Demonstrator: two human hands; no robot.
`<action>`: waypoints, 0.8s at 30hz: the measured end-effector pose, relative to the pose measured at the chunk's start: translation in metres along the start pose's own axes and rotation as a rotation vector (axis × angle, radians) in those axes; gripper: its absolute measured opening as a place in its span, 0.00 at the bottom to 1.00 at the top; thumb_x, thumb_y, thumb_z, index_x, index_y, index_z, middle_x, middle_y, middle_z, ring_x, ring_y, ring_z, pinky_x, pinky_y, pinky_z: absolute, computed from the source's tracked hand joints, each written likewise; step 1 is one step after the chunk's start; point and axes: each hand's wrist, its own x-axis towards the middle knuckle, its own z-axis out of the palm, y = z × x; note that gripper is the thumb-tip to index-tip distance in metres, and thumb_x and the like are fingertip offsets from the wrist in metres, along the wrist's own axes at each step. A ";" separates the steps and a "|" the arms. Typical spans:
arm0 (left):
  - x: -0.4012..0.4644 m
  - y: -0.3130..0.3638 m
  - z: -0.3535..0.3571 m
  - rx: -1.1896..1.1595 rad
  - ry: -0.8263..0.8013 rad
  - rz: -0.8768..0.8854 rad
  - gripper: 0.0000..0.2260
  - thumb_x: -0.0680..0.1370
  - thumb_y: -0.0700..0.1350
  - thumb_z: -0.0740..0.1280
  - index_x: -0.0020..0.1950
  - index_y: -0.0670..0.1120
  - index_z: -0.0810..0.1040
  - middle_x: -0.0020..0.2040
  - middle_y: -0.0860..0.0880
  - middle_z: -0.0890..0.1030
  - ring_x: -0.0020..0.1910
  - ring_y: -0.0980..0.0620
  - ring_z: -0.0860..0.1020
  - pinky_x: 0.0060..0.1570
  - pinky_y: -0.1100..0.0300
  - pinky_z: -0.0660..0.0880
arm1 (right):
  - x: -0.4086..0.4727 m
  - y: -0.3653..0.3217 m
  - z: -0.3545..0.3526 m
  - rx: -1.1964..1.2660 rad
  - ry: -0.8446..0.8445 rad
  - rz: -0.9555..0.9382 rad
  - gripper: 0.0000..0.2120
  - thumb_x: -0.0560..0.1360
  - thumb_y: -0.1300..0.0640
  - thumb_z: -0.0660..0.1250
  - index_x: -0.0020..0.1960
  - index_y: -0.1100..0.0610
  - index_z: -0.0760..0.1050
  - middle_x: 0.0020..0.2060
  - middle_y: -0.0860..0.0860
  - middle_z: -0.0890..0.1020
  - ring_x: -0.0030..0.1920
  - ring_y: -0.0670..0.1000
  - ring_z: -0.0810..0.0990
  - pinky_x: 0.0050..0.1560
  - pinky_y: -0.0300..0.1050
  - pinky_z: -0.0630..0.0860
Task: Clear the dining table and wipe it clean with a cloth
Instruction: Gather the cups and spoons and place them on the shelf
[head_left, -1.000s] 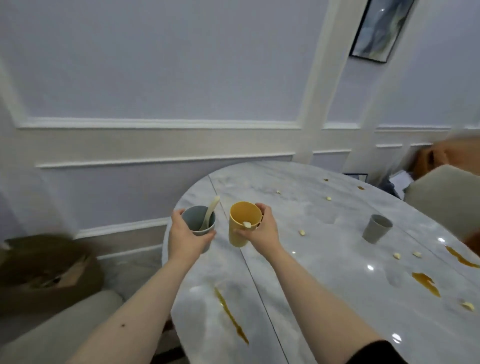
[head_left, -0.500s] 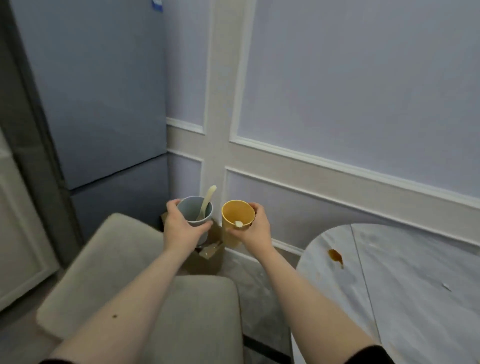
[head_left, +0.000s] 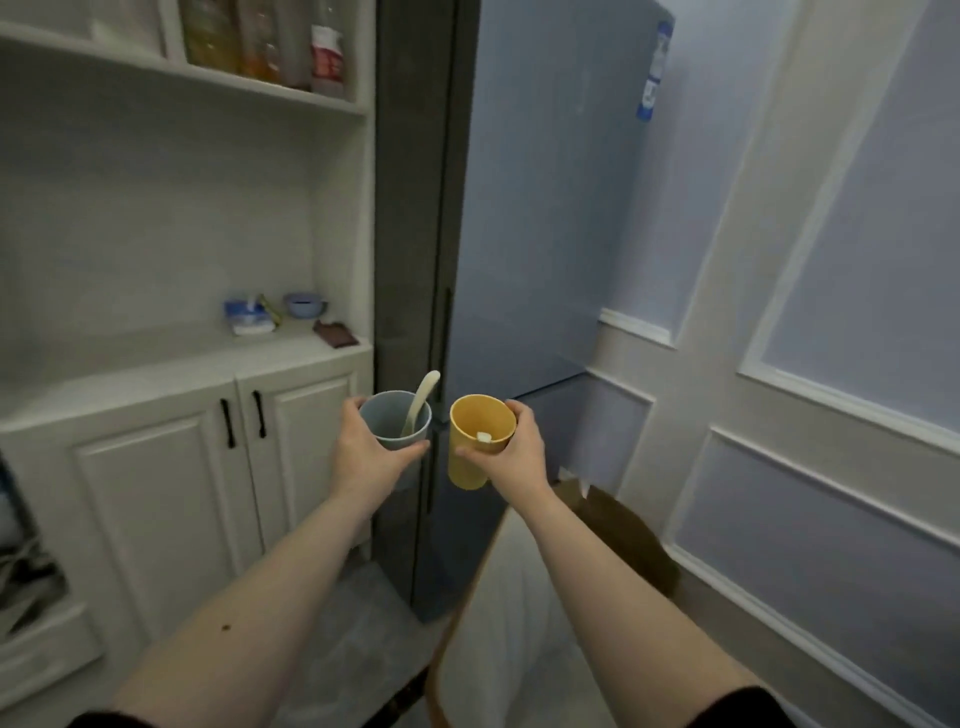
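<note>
At the centre of the frame we hold a grey cup (head_left: 396, 427) upright in our left hand (head_left: 368, 457), the grip curled round its near wall, with a pale spoon (head_left: 420, 401) leaning out of it. Just right of it, apart from it, our right hand (head_left: 514, 451) wraps its grip round a yellow cup (head_left: 477, 441) with a small white bit inside. Behind the cups stands a blue-grey fridge (head_left: 540, 234). At the left, a white cabinet (head_left: 171, 467) carries a blue bowl (head_left: 305, 304) on its desk.
</note>
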 end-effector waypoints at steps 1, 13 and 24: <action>0.012 -0.009 -0.014 0.016 0.020 -0.005 0.36 0.62 0.45 0.80 0.64 0.44 0.65 0.59 0.45 0.76 0.58 0.45 0.75 0.52 0.58 0.70 | 0.007 -0.007 0.020 0.014 -0.026 -0.007 0.43 0.61 0.55 0.81 0.68 0.50 0.61 0.63 0.48 0.71 0.63 0.49 0.71 0.64 0.50 0.71; 0.155 -0.103 -0.145 0.105 0.312 -0.133 0.37 0.62 0.46 0.80 0.65 0.47 0.64 0.61 0.45 0.75 0.60 0.44 0.74 0.56 0.52 0.73 | 0.113 -0.084 0.248 0.057 -0.351 -0.188 0.43 0.61 0.55 0.80 0.70 0.52 0.62 0.65 0.49 0.70 0.65 0.50 0.69 0.64 0.46 0.68; 0.294 -0.160 -0.212 0.166 0.477 -0.245 0.39 0.63 0.46 0.80 0.67 0.47 0.62 0.63 0.45 0.73 0.61 0.44 0.73 0.57 0.51 0.73 | 0.217 -0.136 0.411 0.088 -0.536 -0.252 0.43 0.61 0.55 0.80 0.70 0.52 0.61 0.64 0.50 0.71 0.64 0.51 0.71 0.61 0.44 0.69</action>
